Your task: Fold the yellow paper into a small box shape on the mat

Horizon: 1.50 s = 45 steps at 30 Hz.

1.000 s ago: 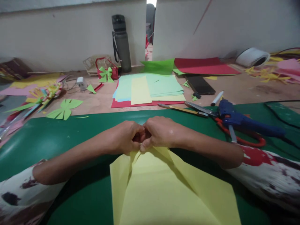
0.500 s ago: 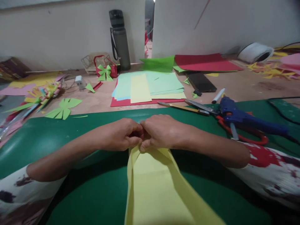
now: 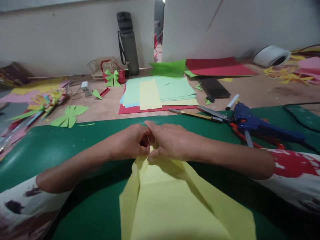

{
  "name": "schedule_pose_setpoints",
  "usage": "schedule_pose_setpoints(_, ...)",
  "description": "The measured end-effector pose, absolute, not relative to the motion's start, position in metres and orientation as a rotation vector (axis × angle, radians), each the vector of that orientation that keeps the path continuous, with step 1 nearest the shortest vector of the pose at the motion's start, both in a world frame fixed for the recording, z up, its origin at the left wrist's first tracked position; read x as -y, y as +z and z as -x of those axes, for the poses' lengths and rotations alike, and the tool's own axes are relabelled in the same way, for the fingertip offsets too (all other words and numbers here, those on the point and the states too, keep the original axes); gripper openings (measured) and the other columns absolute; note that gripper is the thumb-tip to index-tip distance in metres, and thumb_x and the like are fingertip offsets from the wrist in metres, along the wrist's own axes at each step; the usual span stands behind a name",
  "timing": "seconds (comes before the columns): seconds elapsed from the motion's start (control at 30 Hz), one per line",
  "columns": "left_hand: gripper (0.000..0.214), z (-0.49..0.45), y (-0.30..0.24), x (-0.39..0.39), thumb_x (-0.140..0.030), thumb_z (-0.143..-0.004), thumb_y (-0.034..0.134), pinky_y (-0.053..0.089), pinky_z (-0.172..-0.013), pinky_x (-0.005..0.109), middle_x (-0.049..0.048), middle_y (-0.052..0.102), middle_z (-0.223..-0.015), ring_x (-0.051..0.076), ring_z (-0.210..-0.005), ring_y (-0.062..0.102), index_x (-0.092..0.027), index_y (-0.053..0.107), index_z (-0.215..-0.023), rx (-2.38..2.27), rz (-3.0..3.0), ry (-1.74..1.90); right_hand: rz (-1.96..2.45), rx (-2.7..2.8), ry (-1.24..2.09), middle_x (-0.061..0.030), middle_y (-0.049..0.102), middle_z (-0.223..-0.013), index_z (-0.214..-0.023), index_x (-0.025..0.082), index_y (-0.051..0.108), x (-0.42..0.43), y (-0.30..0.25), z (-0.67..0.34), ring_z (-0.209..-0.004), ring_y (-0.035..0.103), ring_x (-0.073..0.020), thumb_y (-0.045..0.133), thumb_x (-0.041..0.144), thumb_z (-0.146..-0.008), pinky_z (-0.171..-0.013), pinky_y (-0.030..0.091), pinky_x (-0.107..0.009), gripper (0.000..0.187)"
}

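Observation:
A folded sheet of yellow paper [image 3: 172, 200] stretches from my fingers toward the bottom of the view, its two long sides bent up from a flat middle. My left hand [image 3: 133, 141] is closed, pinching the paper's far end at its left corner. Right beside it, my right hand [image 3: 172, 141] also grips that far end, its thumb pressed on top of the paper. The fingertips of both hands meet there, and the far edge of the paper is partly hidden behind them.
A green mat [image 3: 105, 200] lies under the paper. Ahead sit stacked paper sheets [image 3: 175, 88], a phone [image 3: 215, 87] and a dark bottle [image 3: 130, 50]. To the right are scissors [image 3: 216, 113], a yellow cutter [image 3: 197, 115] and a blue glue gun [image 3: 260, 125]. Green cutouts [image 3: 69, 116] lie left.
The yellow paper's sides have spread outward, and more of its near end shows. Both hands keep hold of its far end, the right thumb and fingers shifting slightly.

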<state>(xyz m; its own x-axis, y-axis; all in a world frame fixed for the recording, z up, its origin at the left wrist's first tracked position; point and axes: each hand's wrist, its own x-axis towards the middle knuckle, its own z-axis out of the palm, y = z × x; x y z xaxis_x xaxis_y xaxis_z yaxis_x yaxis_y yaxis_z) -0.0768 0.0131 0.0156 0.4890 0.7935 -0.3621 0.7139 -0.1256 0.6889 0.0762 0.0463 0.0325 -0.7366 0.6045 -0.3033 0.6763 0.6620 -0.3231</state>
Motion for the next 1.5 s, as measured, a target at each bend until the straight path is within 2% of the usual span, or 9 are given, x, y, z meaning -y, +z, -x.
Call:
schedule_pose_setpoints(0.33,0.006,0.076,0.022,-0.012,-0.010,-0.062,0.049,0.029,-0.046,0.019,-0.0043,0.047,-0.059,0.009,-0.054,0.041,-0.015,0.050,-0.067,-1.248,-1.987,0.082,-1.114,-2.630,-0.636,-0.0146,0.059,-0.114,-0.143,0.012,0.007,-0.032,0.036,-0.070,-0.103,0.054,-0.0327,0.070,0.050,-0.057,-0.075,0.044,-0.039,0.113)
schedule_pose_setpoints(0.5,0.005,0.078,0.023,-0.013,-0.009,-0.063,0.049,0.028,-0.045,0.018,-0.0047,0.045,-0.057,0.007,-0.052,0.038,-0.014,0.050,-0.062,-1.218,-1.978,0.063,-1.153,-2.615,-0.552,-0.0155,0.059,-0.114,-0.143,0.014,0.004,-0.030,0.034,-0.064,-0.098,0.057,-0.0328,0.070,0.049,-0.055,-0.070,0.046,-0.039,0.116)
schedule_pose_setpoints(0.63,0.007,0.078,0.025,-0.013,-0.008,-0.065,0.049,0.030,-0.046,0.017,-0.0053,0.044,-0.057,0.006,-0.051,0.037,-0.014,0.049,-0.061,-1.191,-1.986,0.113,-1.146,-2.622,-0.506,-0.0140,0.059,-0.114,-0.143,0.015,0.008,-0.032,0.035,-0.063,-0.097,0.057,-0.0315,0.066,0.043,-0.061,-0.067,0.046,-0.037,0.105)
schedule_pose_setpoints(0.87,0.007,0.082,0.027,-0.016,-0.016,-0.071,0.053,0.035,-0.053,0.020,-0.0026,0.055,-0.070,0.010,-0.061,0.048,-0.015,0.054,-0.078,-1.174,-2.017,0.084,-1.114,-2.717,-0.528,-0.0120,0.063,-0.103,-0.135,0.013,0.026,-0.050,0.027,-0.070,-0.088,0.060,-0.0294,0.063,0.037,-0.064,-0.057,0.040,-0.029,0.084)
schedule_pose_setpoints(0.97,0.027,0.082,0.026,-0.015,-0.030,-0.064,0.068,0.032,-0.049,0.021,-0.0042,0.052,-0.068,0.011,-0.058,0.046,-0.017,0.049,-0.077,-1.255,-2.020,0.028,-1.050,-2.817,-0.557,-0.0116,0.064,-0.098,-0.129,0.013,0.034,-0.059,0.019,-0.073,-0.084,0.060,-0.0270,0.058,0.031,-0.068,-0.056,0.038,-0.028,0.069)
schedule_pose_setpoints(1.07,0.038,0.078,0.024,-0.012,-0.030,-0.056,0.075,0.029,-0.047,0.021,-0.0052,0.051,-0.067,0.010,-0.056,0.044,-0.018,0.045,-0.075,-1.379,-2.063,0.031,-1.066,-2.872,-0.577,-0.0142,0.063,-0.102,-0.125,0.011,0.040,-0.063,0.016,-0.075,-0.089,0.059,-0.0273,0.054,0.024,-0.071,-0.060,0.040,-0.028,0.058)
schedule_pose_setpoints(1.2,0.039,0.073,0.023,-0.011,-0.028,-0.053,0.077,0.026,-0.046,0.021,-0.0058,0.049,-0.065,0.010,-0.054,0.042,-0.018,0.043,-0.071,-1.480,-2.066,0.057,-1.118,-2.884,-0.756,-0.0140,0.063,-0.104,-0.124,0.009,0.045,-0.062,0.022,-0.082,-0.092,0.058,-0.0231,0.054,0.015,-0.073,-0.067,0.042,-0.026,0.052)
schedule_pose_setpoints(1.37,0.034,0.070,0.019,-0.015,-0.029,-0.057,0.075,0.025,-0.046,0.020,-0.0068,0.047,-0.059,0.008,-0.051,0.040,-0.017,0.046,-0.068,-1.491,-2.000,0.143,-1.193,-2.714,-1.233,-0.0038,0.064,-0.072,-0.120,0.012,0.048,-0.057,0.029,-0.103,-0.065,0.059,-0.0146,0.046,0.021,-0.081,-0.057,0.042,-0.023,0.041)
schedule_pose_setpoints(1.5,0.028,0.068,0.021,-0.013,-0.027,-0.061,0.072,0.024,-0.048,0.020,-0.0066,0.047,-0.058,0.008,-0.051,0.039,-0.016,0.047,-0.065,-1.485,-2.045,0.168,-1.083,-2.643,-1.419,-0.0032,0.063,-0.070,-0.091,0.013,0.059,-0.056,0.034,-0.117,-0.062,0.057,-0.0120,0.043,0.037,-0.084,-0.054,0.039,-0.020,0.030)
